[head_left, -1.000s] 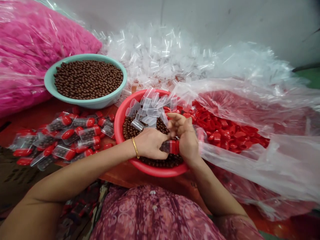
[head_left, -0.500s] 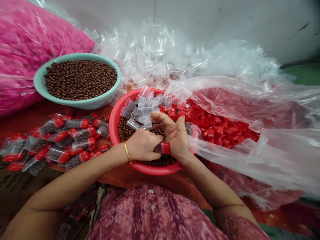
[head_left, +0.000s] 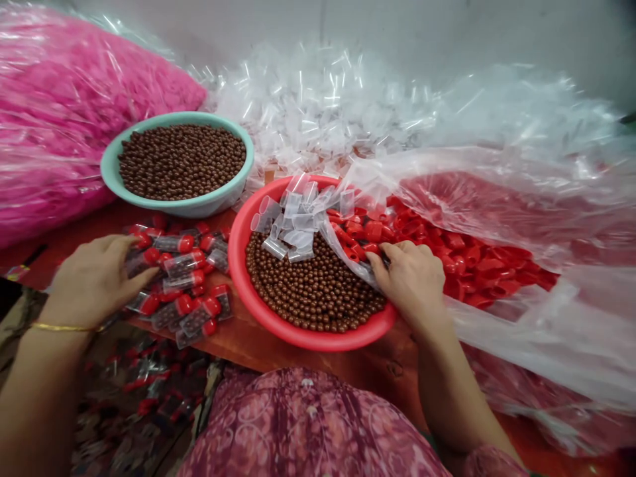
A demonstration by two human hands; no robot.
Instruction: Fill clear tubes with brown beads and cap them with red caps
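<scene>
My left hand [head_left: 99, 275] lies at the left side of a pile of clear tubes with red caps [head_left: 181, 265], dark balls inside them. Its thumb and forefinger are spread apart over the pile. At the right rim of a red basin [head_left: 318, 341], my right hand [head_left: 410, 275] is curled over loose red caps [head_left: 447, 248] and the edge of a plastic bag. What its fingertips pinch, if anything, is too hidden to name. Brown balls [head_left: 318, 291] fill the basin, and empty clear tubes [head_left: 293, 222] lie on top of them.
A light-blue basin [head_left: 173, 205] of brown balls stands at the back left beside a bag of pink pieces [head_left: 89, 106]. Clear tubes [head_left: 318, 99] are heaped along the wall. The plastic bag [head_left: 527, 338] spreads over the right side. More capped tubes [head_left: 154, 384] lie below the table edge.
My hands have parted from over the red basin, where the left held a red-capped tube. The left has moved to the capped pile, the right to the red caps. The view has shifted slightly.
</scene>
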